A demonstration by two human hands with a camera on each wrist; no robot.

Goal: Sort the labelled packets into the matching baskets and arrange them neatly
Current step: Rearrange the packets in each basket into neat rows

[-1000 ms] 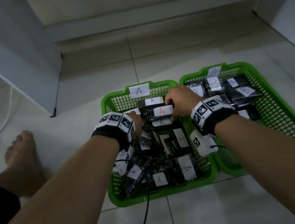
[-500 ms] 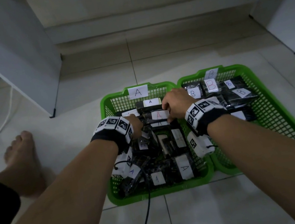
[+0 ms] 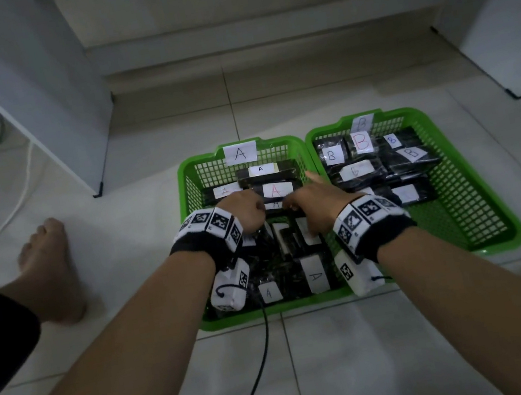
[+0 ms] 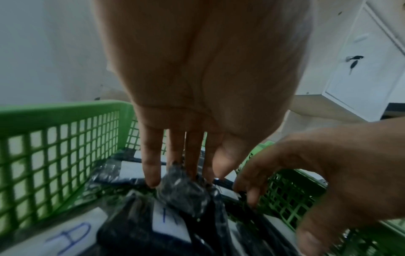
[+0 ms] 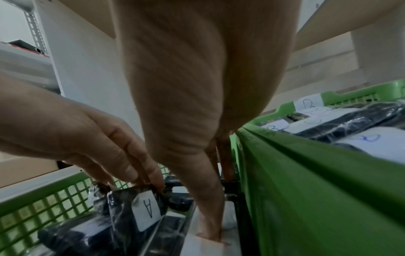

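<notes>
Two green baskets stand side by side on the floor. Basket A (image 3: 188, 189) on the left holds several black packets with A labels. Basket B (image 3: 467, 192) on the right holds several with B labels. Both hands are inside basket A, just nearer than a packet with a red A label (image 3: 277, 190). My left hand (image 3: 254, 210) pinches the crumpled top of an A packet (image 5: 145, 209) between straight fingers and thumb (image 4: 186, 175). My right hand (image 3: 307, 213) grips a black packet (image 5: 229, 188) by the basket's right wall. Its thumb presses on a white label (image 5: 203, 246).
White cabinet panels (image 3: 36, 97) stand at the back left and back right (image 3: 501, 33). A step (image 3: 257, 30) runs across behind the baskets. A bare foot (image 3: 49, 269) rests left of basket A. A black cable (image 3: 258, 371) trails from the left wrist over the tiles.
Both hands have come back a little from the sides of the red-A packet and closer together. The left hand now holds a packet's top.
</notes>
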